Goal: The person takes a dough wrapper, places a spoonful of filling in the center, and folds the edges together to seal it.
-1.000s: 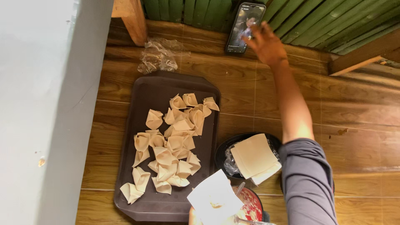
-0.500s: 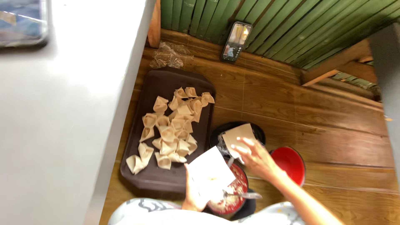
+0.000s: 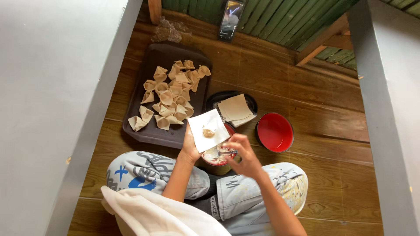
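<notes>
My left hand [image 3: 190, 146] holds a square white dumpling wrapper [image 3: 208, 130] flat on its palm, with a small lump of filling in the middle. My right hand [image 3: 243, 154] grips a spoon [image 3: 221, 153] whose bowl rests in the red filling bowl [image 3: 217, 158] just under the wrapper. A stack of unused wrappers [image 3: 235, 109] lies on a black dish [image 3: 213, 98] beyond my hands. To the left, a dark brown tray [image 3: 154, 131] carries several folded dumplings [image 3: 173, 94].
A red bowl [image 3: 274, 132] sits on the wooden floor to the right. A phone [image 3: 231, 14] leans on the green slatted wall, with a crumpled plastic bag [image 3: 167, 31] beside it. Grey slabs [image 3: 52, 100] flank both sides. My knees [image 3: 245, 192] are below.
The view tilted down and now shows my lap. My right hand came back from the phone to the spoon in the filling bowl. Filling now lies on the wrapper.
</notes>
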